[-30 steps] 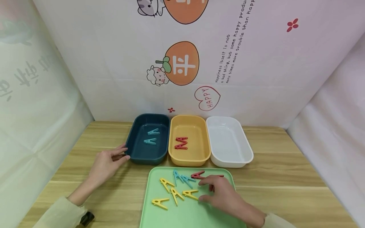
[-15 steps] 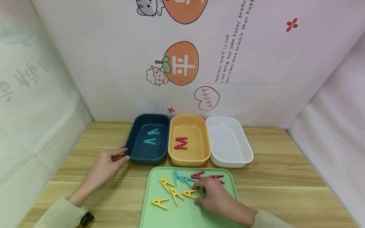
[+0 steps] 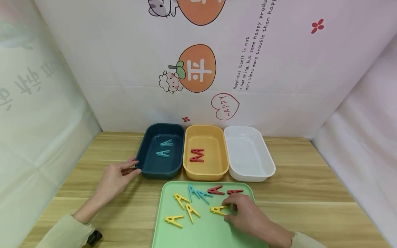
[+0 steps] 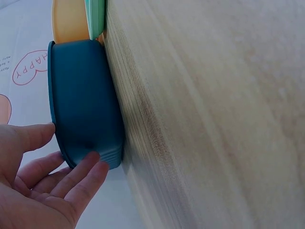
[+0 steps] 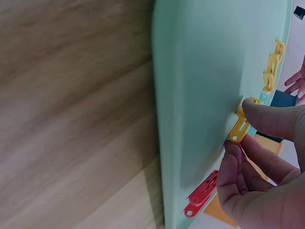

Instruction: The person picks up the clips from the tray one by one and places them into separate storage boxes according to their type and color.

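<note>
Right hand (image 3: 248, 217): thumb and fingers pinch a yellow peg (image 3: 218, 209) on the green tray (image 3: 204, 234); it seems barely lifted, if at all.
Left hand (image 3: 115, 177): fingers straight, resting against the near corner of the dark blue tub (image 3: 143, 162).
Tray: three more yellow pegs, two blue, two red.
Tubs: blue pegs in blue, red pegs in the yellow tub (image 3: 189, 170), white tub (image 3: 266, 165) beside it.

R hand (image 3: 248, 215) pinches yellow clip (image 3: 218, 209) on green tray (image 3: 173, 234); L hand (image 3: 116, 177) touches blue bin (image 3: 145, 162).
</note>
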A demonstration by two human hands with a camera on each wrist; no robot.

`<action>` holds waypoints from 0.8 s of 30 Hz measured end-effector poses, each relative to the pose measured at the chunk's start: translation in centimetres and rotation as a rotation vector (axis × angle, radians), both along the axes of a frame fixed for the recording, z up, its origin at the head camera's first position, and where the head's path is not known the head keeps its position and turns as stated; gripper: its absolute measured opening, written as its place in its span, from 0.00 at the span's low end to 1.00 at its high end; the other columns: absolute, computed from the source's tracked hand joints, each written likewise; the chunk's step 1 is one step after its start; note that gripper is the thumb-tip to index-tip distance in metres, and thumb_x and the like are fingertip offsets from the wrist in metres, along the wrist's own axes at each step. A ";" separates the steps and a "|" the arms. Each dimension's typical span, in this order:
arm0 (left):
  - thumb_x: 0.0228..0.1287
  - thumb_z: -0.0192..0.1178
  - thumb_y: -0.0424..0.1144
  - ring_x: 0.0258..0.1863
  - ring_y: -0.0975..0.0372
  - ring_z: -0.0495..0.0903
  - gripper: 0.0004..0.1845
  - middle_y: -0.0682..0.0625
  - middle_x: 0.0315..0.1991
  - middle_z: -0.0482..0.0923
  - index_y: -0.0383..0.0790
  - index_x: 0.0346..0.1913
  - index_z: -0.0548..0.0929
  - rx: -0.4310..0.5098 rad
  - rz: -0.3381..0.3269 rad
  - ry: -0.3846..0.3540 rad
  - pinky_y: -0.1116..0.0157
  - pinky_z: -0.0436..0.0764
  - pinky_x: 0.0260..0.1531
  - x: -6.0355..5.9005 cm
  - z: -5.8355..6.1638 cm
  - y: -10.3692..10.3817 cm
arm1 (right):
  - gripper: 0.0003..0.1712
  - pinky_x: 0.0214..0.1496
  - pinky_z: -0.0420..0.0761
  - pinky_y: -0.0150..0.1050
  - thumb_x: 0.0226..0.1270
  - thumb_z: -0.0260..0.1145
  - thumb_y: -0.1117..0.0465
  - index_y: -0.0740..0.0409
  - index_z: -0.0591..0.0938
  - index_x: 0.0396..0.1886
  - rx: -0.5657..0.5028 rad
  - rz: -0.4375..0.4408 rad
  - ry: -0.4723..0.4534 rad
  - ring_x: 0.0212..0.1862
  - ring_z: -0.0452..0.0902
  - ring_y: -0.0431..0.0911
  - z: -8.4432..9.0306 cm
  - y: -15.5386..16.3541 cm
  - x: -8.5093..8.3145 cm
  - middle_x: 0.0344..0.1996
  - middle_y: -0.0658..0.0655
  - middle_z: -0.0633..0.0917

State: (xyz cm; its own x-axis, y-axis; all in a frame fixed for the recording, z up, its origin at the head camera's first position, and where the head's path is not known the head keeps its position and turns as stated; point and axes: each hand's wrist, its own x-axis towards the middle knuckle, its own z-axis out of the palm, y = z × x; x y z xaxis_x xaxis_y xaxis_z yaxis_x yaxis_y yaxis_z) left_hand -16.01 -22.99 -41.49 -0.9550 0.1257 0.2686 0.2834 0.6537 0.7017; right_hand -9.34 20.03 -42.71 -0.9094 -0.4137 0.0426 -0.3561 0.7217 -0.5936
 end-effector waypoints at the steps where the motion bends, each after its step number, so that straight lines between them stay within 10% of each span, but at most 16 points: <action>1: 0.72 0.70 0.34 0.46 0.48 0.90 0.20 0.34 0.68 0.76 0.25 0.61 0.84 0.000 0.000 -0.001 0.59 0.90 0.41 0.0 0.0 0.0 | 0.17 0.32 0.74 0.34 0.50 0.85 0.68 0.54 0.92 0.40 0.002 0.000 0.004 0.32 0.72 0.38 0.0 0.2 0.0 0.33 0.43 0.83; 24: 0.72 0.70 0.33 0.46 0.48 0.90 0.20 0.34 0.68 0.76 0.25 0.61 0.84 0.004 0.003 -0.003 0.60 0.90 0.40 0.0 0.0 0.1 | 0.20 0.28 0.72 0.33 0.49 0.85 0.69 0.56 0.92 0.45 -0.036 -0.084 -0.032 0.29 0.69 0.36 0.3 1.1 0.6 0.28 0.45 0.80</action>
